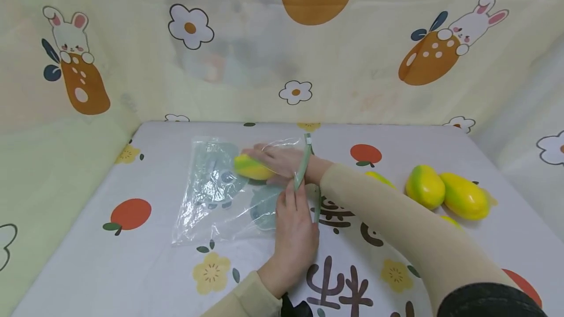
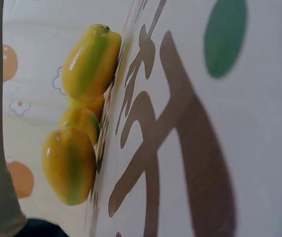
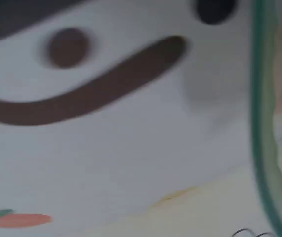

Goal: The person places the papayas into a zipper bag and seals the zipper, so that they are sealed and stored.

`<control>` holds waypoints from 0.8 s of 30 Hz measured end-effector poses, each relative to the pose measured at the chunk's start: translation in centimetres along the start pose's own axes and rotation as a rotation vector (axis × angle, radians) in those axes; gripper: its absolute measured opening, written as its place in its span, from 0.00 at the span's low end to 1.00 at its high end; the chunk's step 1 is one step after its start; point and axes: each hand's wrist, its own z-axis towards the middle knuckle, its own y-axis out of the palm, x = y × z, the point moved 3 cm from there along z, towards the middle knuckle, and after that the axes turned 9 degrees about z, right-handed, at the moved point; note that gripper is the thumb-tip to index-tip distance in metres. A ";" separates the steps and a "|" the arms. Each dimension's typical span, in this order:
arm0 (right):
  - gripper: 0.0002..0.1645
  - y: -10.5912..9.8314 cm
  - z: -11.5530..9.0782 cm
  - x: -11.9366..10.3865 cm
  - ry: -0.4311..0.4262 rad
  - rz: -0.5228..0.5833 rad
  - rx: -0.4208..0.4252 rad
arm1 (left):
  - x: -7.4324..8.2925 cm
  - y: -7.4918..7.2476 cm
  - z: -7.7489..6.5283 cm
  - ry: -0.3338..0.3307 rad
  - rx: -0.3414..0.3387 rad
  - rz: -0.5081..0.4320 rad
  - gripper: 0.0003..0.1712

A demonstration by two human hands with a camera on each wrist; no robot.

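Note:
A clear plastic zip bag (image 1: 189,209) with a green zip edge lies on the table, its mouth toward the right. My right hand (image 1: 284,160) reaches through the mouth and holds a yellow-green mango (image 1: 252,168) inside the bag, fingers along its far side. The plastic blurs the exact grip. At the near side of the mouth, my left hand (image 1: 296,234) pinches the green edge (image 1: 302,163). In the right wrist view, the green zip edge (image 3: 259,108) runs down the right side. Neither hand's grip shows in the wrist views.
More mangoes (image 1: 425,187) lie to the right on the table, partly behind the right sleeve (image 1: 387,219). The left wrist view shows several mangoes (image 2: 70,165) in a row. A printed cloth (image 1: 246,62) hangs behind the table (image 1: 154,258).

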 end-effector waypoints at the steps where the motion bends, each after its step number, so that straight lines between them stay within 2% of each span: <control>1: 0.48 0.0 0.4 -0.2 0.036 -0.013 -0.012 | 0.0 0.0 0.0 -0.002 0.005 -0.007 0.57; 4: 0.50 0.1 1.2 -0.9 0.110 -0.034 -0.020 | 0.0 -0.1 0.1 -0.009 0.022 -0.030 0.56; 7: 0.51 0.0 1.3 -0.9 0.177 -0.026 0.010 | 0.0 -0.3 0.1 -0.012 0.041 -0.038 0.54; 13: 0.50 -0.3 0.1 0.4 0.284 0.111 0.102 | 0.0 -0.4 0.0 -0.001 0.034 -0.060 0.56; 17: 0.50 -0.4 -0.6 1.0 0.352 0.155 0.109 | 0.1 -0.4 -0.1 -0.002 0.015 -0.080 0.56; 20: 0.50 -0.2 -0.6 0.8 0.394 0.193 0.107 | 0.1 -0.5 -0.1 -0.011 0.003 -0.095 0.54; 24: 0.49 0.0 -0.5 0.3 0.404 0.201 0.116 | 0.2 -0.5 -0.2 -0.028 -0.013 -0.112 0.52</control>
